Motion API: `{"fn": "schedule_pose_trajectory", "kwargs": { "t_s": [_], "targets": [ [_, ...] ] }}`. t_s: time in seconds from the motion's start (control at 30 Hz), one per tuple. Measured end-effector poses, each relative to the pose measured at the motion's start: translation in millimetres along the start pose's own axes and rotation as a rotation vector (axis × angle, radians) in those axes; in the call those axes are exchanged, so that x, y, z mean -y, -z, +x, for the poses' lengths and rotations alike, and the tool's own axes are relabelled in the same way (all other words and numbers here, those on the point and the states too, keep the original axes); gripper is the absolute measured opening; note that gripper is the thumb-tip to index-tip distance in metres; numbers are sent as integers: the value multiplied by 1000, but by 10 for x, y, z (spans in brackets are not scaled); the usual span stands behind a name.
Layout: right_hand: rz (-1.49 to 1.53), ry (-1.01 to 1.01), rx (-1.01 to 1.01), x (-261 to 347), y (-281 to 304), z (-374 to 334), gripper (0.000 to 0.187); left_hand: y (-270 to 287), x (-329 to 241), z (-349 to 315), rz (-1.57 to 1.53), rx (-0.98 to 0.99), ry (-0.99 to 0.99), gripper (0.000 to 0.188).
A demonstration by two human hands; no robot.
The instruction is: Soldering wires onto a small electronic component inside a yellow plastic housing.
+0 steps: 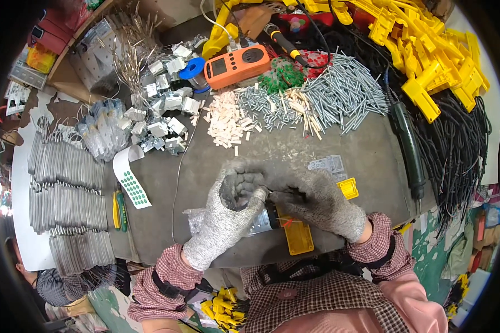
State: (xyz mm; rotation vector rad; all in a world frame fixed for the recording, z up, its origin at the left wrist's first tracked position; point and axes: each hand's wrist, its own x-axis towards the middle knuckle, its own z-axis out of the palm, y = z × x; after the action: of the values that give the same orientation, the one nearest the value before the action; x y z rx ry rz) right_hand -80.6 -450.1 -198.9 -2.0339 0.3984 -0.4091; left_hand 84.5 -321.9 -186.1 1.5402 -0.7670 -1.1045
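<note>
- Grey-gloved left hand (231,212) and right hand (321,201) meet, fingers curled, perhaps bracing each other; I cannot tell whether either grips anything.
- Yellow case (299,240) lies just below the right hand, probably for easy reach.

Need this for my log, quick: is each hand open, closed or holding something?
Left hand: partly closed; whether it holds anything cannot be told.
Right hand: partly closed; anything held is too small to tell.

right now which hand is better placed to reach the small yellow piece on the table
Likely the right hand: it's beside the small yellow piece; the left hand is farther away.
</note>
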Motion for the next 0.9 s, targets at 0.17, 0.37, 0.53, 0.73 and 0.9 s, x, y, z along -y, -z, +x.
{"fn": "schedule_pose_trajectory", "kwargs": {
  "t_s": [0.17, 0.37, 0.53, 0.73, 0.9],
  "targets": [
    [-30, 27, -13, -29, 13, 1, 22, 151, -340, 49, 977, 203, -627, 33],
    [69, -51, 23, 2, 10, 33, 17, 174, -330, 65, 530, 343, 224, 21],
    [49, 12, -6, -28, 7, 13, 15, 136, -450, 93, 1077, 151, -586, 22],
    [-3, 53, -55, -79, -23, 6, 12, 167, -430, 162, 305, 399, 478, 31],
    [85, 47, -33, -20, 21, 10, 11, 173, -440, 173, 1431, 329, -988, 33]
  ]
}}
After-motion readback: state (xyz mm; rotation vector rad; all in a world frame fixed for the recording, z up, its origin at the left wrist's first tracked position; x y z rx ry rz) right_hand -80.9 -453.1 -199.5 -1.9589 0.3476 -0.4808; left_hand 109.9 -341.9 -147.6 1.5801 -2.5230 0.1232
